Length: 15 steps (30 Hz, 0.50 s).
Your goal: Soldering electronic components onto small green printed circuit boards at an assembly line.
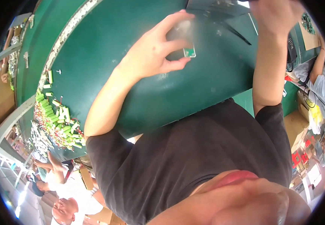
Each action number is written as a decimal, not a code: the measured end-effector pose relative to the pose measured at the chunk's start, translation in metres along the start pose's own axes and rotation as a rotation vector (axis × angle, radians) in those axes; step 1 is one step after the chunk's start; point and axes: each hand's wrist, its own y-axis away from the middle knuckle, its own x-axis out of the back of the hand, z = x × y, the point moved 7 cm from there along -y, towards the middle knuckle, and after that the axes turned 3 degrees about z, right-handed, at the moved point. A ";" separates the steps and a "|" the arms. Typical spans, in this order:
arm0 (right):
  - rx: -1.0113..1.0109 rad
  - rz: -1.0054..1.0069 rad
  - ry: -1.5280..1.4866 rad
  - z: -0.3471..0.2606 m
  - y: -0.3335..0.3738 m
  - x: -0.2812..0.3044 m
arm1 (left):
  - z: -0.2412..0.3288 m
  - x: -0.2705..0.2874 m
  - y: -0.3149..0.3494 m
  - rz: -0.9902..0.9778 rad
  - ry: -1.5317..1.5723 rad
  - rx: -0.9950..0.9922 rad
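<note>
At the far left, a pile of light green cylinders (48,109) lay near the edge of the dark green tabletop (207,86), with thin red wires (59,141) mixed among them. Below this pile, a person in white (74,189) was visible. Then came the left hand (170,43), above the tabletop. Its fingers were half bent and spread, with the thumb below, and they held a small clear thing (189,53) with a green part; its upper portion was blurred. Further right, a slim dark tool (239,35) lay on the tabletop, between the two hands and apart from both. The right hand (276,17) was cut by the upper edge, so I cannot tell how open its fingers were or whether they held something.
</note>
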 end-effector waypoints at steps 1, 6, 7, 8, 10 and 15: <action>-0.049 -0.026 -0.030 0.001 0.005 -0.003 | -0.002 -0.002 0.001 -0.008 -0.031 -0.045; -0.282 -0.091 -0.214 0.006 0.039 -0.020 | 0.006 0.004 -0.001 0.174 -0.173 -0.467; -0.296 -0.092 -0.248 0.008 0.045 -0.025 | 0.011 0.006 0.002 0.211 -0.185 -0.540; -0.311 -0.092 -0.281 0.009 0.051 -0.030 | 0.011 0.006 0.001 0.213 -0.169 -0.515; -0.353 -0.091 -0.268 0.012 0.062 -0.037 | 0.015 0.010 0.002 0.218 -0.137 -0.467; -0.254 -0.166 -0.254 0.012 0.071 -0.050 | 0.016 0.014 -0.001 0.121 -0.008 -0.274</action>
